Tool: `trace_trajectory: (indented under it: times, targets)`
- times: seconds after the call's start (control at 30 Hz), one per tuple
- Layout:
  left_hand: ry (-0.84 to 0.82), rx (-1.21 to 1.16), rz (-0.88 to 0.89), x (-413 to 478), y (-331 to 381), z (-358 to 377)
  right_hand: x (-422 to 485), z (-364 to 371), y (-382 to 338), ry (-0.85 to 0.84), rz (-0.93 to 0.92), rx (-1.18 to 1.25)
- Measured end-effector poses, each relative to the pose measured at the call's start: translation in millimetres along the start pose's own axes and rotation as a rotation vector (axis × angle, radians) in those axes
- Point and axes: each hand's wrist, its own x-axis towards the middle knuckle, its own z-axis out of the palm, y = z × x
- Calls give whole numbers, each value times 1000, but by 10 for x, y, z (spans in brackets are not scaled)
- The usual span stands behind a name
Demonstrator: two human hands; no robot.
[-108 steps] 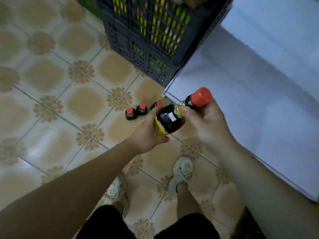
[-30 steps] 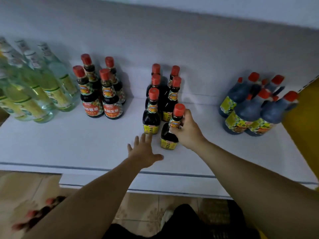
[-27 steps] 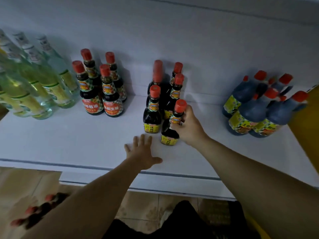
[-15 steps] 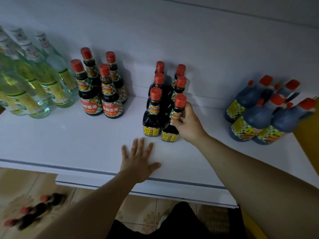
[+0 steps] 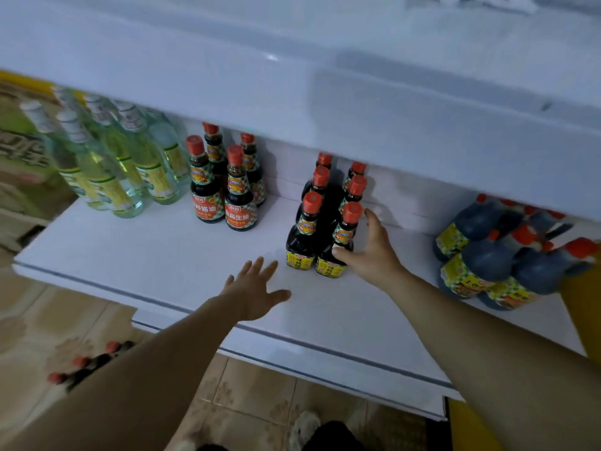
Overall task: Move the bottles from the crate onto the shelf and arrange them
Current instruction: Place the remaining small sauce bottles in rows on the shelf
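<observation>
The right hand (image 5: 370, 255) lay loose, thumb touching the bottle (image 5: 341, 236) left of its fingers; the left hand (image 5: 257, 291) hovered open above the shelf (image 5: 162, 255).

We look down on a white shelf (image 5: 136, 245) that runs from 9 o'clock to 3 o'clock, with a dark strip along its front edge. From 10 to 2 o'clock a second white board (image 5: 406, 102) overhangs it and shades the white back panel (image 5: 413, 200). Toward 6 o'clock a lower white ledge (image 5: 390, 388) juts out over a floor (image 5: 257, 392) of beige tiles with faded ornaments. A yellow upright (image 5: 582, 314) stands at 3 o'clock, and printed cartons (image 5: 22, 157) at 9 o'clock. The light is dim and bluish.
</observation>
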Motion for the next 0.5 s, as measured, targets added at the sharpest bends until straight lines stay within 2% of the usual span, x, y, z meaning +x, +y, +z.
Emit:
trace_trajectory:
  times: [0.13,0.27,0.4,0.5]
  targets:
    - [79,-47,-45,-341,-221,-346,-141,-93,-342,76,-49,-160]
    - [158,-82,-35,-810,-596,-555,-327,173,-772,131,-156,-282]
    - [231,-133,-24,-1455,-1245,-639,-693,858,-1392,5,-252,-394]
    - [207,-197,-79,-2067,-1933,-598,-1027,1656,-1823,-137,-301,-417]
